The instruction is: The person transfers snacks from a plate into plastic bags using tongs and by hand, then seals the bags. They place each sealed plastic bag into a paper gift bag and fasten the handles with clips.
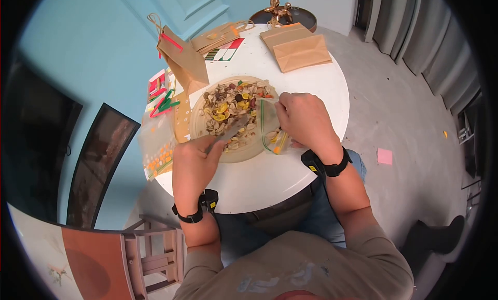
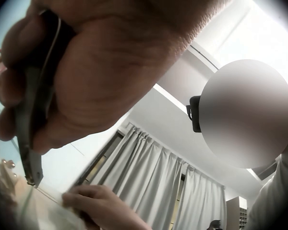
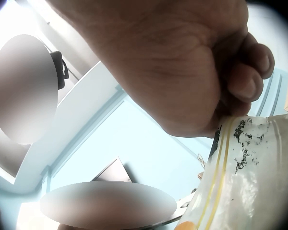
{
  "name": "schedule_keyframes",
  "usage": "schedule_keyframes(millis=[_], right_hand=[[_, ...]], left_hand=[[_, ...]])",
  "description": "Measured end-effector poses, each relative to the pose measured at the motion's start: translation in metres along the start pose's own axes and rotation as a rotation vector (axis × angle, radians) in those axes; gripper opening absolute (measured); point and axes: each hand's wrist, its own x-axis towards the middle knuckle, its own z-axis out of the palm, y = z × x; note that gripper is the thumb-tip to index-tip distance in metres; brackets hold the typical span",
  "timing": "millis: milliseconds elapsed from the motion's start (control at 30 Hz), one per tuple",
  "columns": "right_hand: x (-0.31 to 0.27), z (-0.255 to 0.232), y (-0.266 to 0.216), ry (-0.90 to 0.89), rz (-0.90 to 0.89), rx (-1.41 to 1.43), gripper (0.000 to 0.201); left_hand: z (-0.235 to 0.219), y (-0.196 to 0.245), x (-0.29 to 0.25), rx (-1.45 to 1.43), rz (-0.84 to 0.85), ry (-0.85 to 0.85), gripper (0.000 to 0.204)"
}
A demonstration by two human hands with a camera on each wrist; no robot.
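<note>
Metal tongs (image 1: pixel 232 130) are gripped in my left hand (image 1: pixel 193 162), with their tips over the dried petals. In the left wrist view the tongs (image 2: pixel 31 120) run down between the curled fingers and the palm. My right hand (image 1: pixel 306 118) pinches the upper edge of a clear zip bag (image 1: pixel 268 126) with a green and yellow seal. In the right wrist view the bag (image 3: pixel 249 163) hangs from the fingertips and shows dark specks. Between the hands lies a round, shallow tray (image 1: pixel 197 124) of potpourri (image 1: pixel 228 105), with dried petals, yellow slices and dark pieces.
At the left stand an upright kraft bag (image 1: pixel 181 59), green and red clips (image 1: pixel 165 104) and another zip bag (image 1: pixel 158 144) with orange bits. A folded kraft bag (image 1: pixel 295 47) lies at the back right of the white table (image 1: pixel 244 188). A stool (image 1: pixel 153 253) is below left.
</note>
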Motion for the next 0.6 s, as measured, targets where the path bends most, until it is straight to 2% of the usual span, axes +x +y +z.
schedule_keyframes(millis=[67,133,167,267,333,400,467,533,567,600], right_hand=[[0.0,-0.002,0.0,-0.004,-0.002,0.002,0.022],[-0.001,-0.004,0.001,0.019,-0.012,0.002,0.023],[-0.001,-0.005,0.001,0.019,-0.013,0.003,0.023],[0.0,-0.013,0.002,0.056,-0.004,0.022,0.025],[0.0,-0.018,0.004,0.075,0.0,0.037,0.025],[0.001,-0.021,0.01,0.099,0.004,0.036,0.025],[0.003,-0.031,0.021,0.117,0.009,0.025,0.025],[0.006,-0.053,0.034,0.239,0.138,0.157,0.025],[0.008,-0.064,0.042,0.317,0.204,0.18,0.025],[0.008,-0.073,0.046,0.319,0.207,0.166,0.025]], left_hand=[[0.006,0.01,0.0,-0.03,0.05,-0.02,0.021],[0.023,0.018,0.003,0.027,0.228,-0.063,0.021],[0.034,0.021,0.005,0.068,0.26,-0.109,0.024],[0.04,0.036,0.006,0.069,0.214,-0.099,0.028],[0.029,0.03,0.004,0.087,0.238,-0.067,0.029],[0.008,0.029,-0.005,-0.033,0.129,-0.033,0.028],[-0.008,0.021,-0.012,-0.047,0.129,-0.009,0.029],[-0.017,0.011,-0.017,-0.076,-0.08,0.071,0.031],[-0.02,0.004,-0.017,-0.089,-0.076,0.065,0.031],[-0.022,-0.004,-0.017,-0.095,-0.102,0.085,0.031]])
